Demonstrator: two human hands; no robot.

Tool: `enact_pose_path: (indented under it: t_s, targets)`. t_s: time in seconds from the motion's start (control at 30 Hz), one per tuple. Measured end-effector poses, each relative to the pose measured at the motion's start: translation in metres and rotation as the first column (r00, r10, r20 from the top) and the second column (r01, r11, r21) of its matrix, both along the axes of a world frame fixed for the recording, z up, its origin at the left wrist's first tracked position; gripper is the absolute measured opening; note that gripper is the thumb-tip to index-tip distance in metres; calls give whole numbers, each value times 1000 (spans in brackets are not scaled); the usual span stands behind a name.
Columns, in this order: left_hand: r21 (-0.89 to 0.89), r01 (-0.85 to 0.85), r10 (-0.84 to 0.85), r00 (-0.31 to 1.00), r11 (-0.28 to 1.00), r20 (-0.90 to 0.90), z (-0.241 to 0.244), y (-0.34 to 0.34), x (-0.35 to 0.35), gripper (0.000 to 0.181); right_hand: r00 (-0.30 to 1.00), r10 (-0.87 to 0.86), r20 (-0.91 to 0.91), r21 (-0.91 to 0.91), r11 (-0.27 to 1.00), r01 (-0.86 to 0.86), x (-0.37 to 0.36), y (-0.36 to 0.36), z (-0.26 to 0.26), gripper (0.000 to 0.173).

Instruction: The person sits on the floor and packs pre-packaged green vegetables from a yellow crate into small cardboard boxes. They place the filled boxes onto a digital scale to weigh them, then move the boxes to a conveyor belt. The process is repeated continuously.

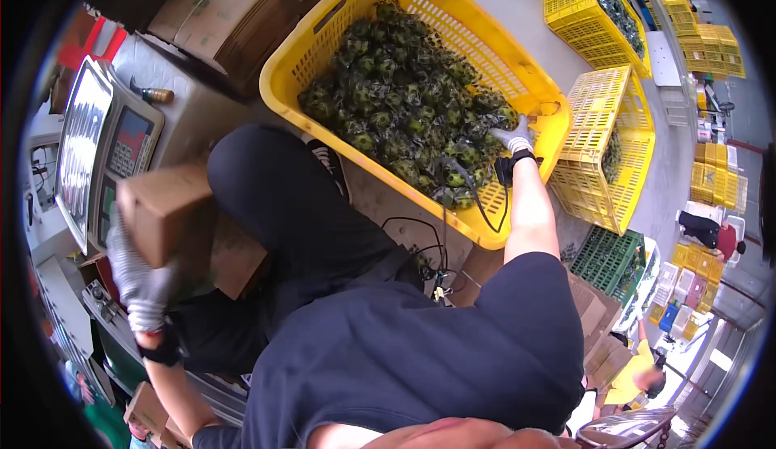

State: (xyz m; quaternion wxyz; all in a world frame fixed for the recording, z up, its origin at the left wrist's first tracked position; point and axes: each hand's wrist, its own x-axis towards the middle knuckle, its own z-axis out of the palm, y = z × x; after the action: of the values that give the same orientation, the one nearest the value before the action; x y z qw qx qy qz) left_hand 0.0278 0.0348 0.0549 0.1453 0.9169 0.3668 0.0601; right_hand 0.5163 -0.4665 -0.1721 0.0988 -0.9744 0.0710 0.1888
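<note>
My left hand point(136, 279), in a grey-striped work glove, grips a small brown cardboard box point(167, 206), blurred by motion, beside my bent knee. My right hand point(515, 138), also gloved, reaches into a big yellow plastic crate point(527, 79) near its right end. Its fingers touch green produce in clear plastic wrapping point(412, 97), which fills much of the crate. Whether they grasp a pack is hidden. Both wrists wear black straps, and a dark cable point(485, 218) hangs from the right one. A digital scale point(130, 140) with a steel platter point(85, 152) stands by the box.
Flattened cardboard point(224, 12) is stacked beyond my knee. A wooden-handled tool point(157, 95) lies near the scale. More yellow crates point(591, 128) and a green crate point(606, 264) stand to the right. People point(633, 376) point(718, 237) are at the right and lower left.
</note>
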Motion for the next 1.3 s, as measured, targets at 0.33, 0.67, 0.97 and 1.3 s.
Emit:
enact_pose_path:
  t_s: [0.33,0.67,0.97,1.3]
  targets:
    - [-502,648,-285,732,573,619,22,-42,297,63,996,-90,-16,137,986,91,119,-130,-188,72]
    - [-997,63,111,992,-45,58,-216,-174,381,84,977,-26,-210,598,788,149,63,-47,-147,66]
    - [-987,-3,-148,989,161,-27,-228,-193,399,100,880,-192,-435,634,629,450,11,-38,-142,63]
    - [-990,79,90,994,-117,68,-214,-176,380,77,753,90,-652,703,-300,645,-18,9,-62,48]
